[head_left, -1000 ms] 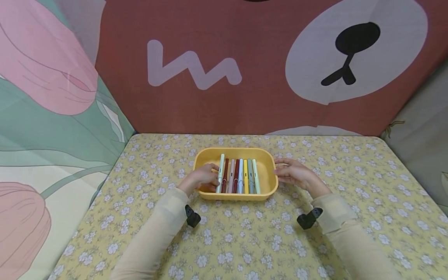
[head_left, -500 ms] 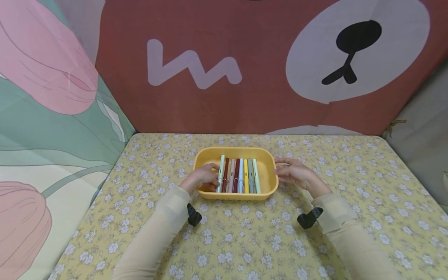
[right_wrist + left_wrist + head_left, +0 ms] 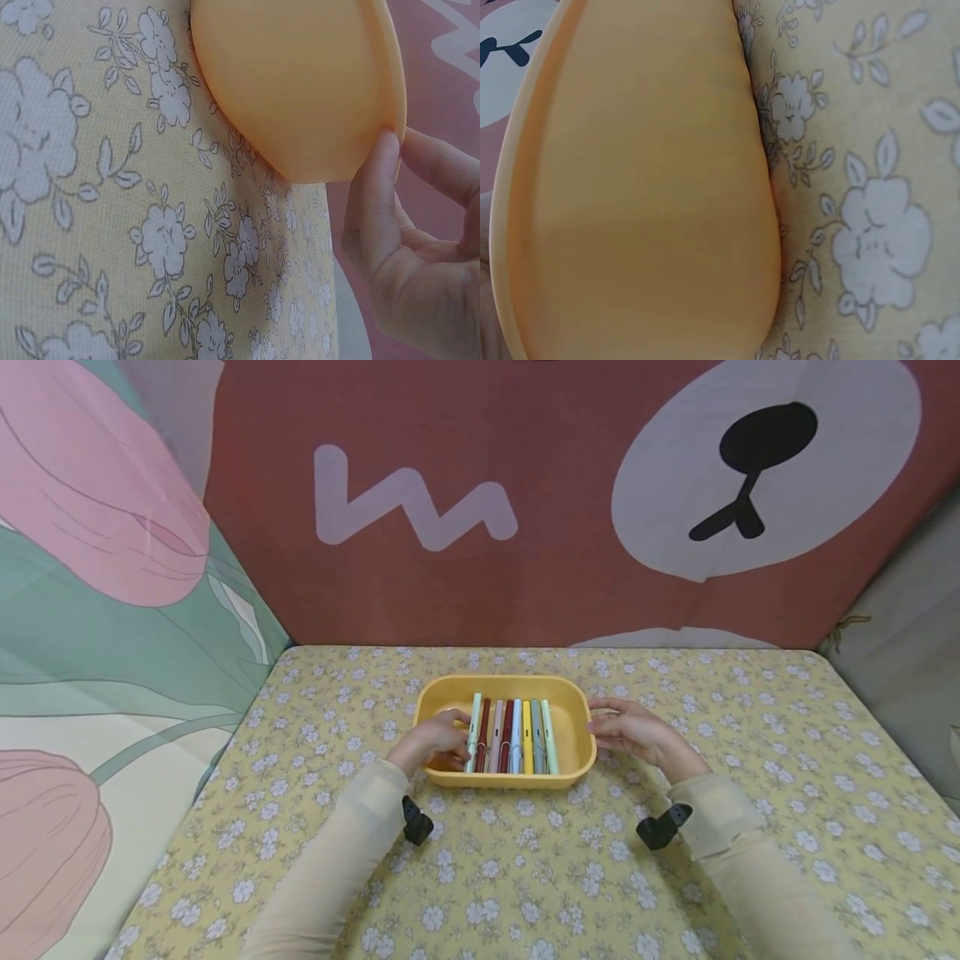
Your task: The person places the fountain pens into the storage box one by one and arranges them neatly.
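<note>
A yellow tray (image 3: 577, 727) holds a row of capped pens with wire clips, side by side. My left hand (image 3: 435, 739) reaches over the tray's left end and pinches the mint green pen (image 3: 474, 727) at the row's left; part of its grip is hidden. To the right lie dark red pens (image 3: 507, 735), a pink pen (image 3: 496, 739), a light blue pen (image 3: 517, 735), a yellow pen (image 3: 527, 735), a grey-blue pen (image 3: 537, 739) and a pale green pen (image 3: 551, 739). My right hand (image 3: 637, 733) touches the tray's right end with extended fingers, also seen in the right wrist view.
The tray stands on a table covered with a yellow floral cloth (image 3: 510, 868). A brown printed backdrop (image 3: 450, 602) rises at the table's far edge, and patterned cloths hang at both sides. In the left wrist view the tray's outer wall (image 3: 645, 180) fills most of the picture.
The mint green pen under my left hand has slid very slightly toward me, level with less of the tray's far wall. My right hand and the tray stay in place.
</note>
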`<state>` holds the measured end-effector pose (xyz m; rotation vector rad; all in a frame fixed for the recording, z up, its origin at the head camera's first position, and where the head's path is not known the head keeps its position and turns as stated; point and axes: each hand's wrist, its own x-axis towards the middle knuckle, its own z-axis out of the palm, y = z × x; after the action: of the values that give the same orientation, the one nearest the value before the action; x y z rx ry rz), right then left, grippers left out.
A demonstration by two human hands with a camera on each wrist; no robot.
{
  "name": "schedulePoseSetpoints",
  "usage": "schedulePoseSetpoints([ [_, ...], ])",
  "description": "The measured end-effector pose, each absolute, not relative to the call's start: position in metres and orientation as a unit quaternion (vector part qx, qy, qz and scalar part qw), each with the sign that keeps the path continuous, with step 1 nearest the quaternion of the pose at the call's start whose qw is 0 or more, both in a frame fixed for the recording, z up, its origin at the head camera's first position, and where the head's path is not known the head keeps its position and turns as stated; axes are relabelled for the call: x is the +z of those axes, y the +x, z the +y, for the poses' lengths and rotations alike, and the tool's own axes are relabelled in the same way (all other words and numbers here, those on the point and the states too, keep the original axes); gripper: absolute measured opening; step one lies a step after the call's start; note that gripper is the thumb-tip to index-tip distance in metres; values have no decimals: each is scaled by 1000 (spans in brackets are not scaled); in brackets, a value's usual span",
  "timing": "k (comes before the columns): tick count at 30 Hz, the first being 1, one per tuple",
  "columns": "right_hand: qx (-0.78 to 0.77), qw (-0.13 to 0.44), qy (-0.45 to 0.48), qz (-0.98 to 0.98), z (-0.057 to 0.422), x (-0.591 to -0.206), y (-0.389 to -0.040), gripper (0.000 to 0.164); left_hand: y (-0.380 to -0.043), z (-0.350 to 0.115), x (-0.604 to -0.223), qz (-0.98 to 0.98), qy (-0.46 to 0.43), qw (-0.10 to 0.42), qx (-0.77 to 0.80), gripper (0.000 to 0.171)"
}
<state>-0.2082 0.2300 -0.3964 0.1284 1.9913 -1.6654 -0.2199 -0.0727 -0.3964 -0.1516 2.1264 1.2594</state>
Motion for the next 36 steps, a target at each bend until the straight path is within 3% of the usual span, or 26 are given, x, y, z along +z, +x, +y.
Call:
schedulePoseSetpoints([
  [9, -617, 267, 42, 739, 231, -396, -208, 62, -221, -73, -397, 808, -64, 326, 486, 71],
  [36, -612, 262, 42, 745, 227, -392, -204, 62, -218, -73, -391, 814, -73, 316, 482, 58],
])
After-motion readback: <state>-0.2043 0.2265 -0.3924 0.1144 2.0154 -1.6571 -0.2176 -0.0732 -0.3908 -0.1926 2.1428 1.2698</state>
